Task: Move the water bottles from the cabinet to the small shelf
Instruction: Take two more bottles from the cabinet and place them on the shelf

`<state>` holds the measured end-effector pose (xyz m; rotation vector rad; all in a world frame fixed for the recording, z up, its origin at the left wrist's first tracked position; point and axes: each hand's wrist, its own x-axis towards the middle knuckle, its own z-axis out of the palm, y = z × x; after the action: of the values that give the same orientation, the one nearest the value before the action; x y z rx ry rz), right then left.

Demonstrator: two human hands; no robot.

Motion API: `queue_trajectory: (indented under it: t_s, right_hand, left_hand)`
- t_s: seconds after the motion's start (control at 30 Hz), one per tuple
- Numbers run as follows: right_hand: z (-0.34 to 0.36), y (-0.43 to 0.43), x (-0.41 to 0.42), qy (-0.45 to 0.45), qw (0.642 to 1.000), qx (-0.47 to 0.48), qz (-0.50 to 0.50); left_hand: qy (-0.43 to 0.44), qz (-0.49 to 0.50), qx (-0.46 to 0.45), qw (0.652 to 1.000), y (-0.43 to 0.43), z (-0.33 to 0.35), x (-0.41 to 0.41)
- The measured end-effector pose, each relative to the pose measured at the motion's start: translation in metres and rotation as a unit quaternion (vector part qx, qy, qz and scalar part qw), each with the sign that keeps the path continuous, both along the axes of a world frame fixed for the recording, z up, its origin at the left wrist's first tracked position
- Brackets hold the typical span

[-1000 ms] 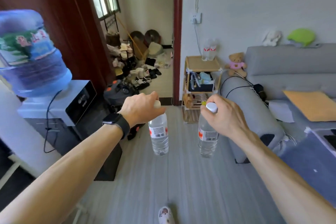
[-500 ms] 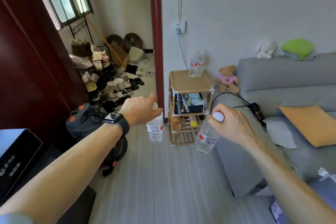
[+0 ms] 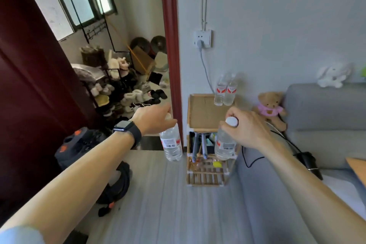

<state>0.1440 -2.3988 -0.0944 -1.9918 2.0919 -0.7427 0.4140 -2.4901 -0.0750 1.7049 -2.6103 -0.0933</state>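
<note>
My left hand grips a clear water bottle by its cap, and the bottle hangs just left of the small wooden shelf. A second water bottle dangles from my right hand, held by its white cap in front of the shelf's middle tier. Two more water bottles stand upright side by side at the back right corner of the shelf's top. The cabinet is out of view.
A grey sofa stands right of the shelf, with a teddy bear on its arm and black cables beside it. A dark red door frame is left of the shelf. A black bag lies on the floor at left.
The view has closed in on the shelf, which now looks larger and nearer. Both hands have carried their bottles forward to it. The water dispenser has left the view.
</note>
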Motion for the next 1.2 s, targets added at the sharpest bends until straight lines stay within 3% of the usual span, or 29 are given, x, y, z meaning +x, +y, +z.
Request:
queue_trajectory:
  t_s: [0.27,0.73,0.97,1.2]
  right_hand:
    - [-0.035,-0.110,-0.049,-0.009,0.999,0.042,-0.020]
    - [-0.089,-0.315,-0.085,0.004,0.986,0.150,-0.071]
    - [-0.110,-0.383,-0.092,0.015,0.983,0.169,-0.078]
    - [-0.119,-0.416,-0.105,0.029,0.983,0.180,-0.028]
  left_hand:
    - [-0.051,-0.025,0.018,0.998,-0.119,-0.041,-0.057]
    - [-0.006,-0.140,0.056,0.988,-0.341,-0.096,-0.135]
    - [-0.011,-0.182,0.062,0.981,-0.398,-0.109,-0.182]
    - [0.025,-0.143,0.107,0.984,-0.404,-0.124,-0.196]
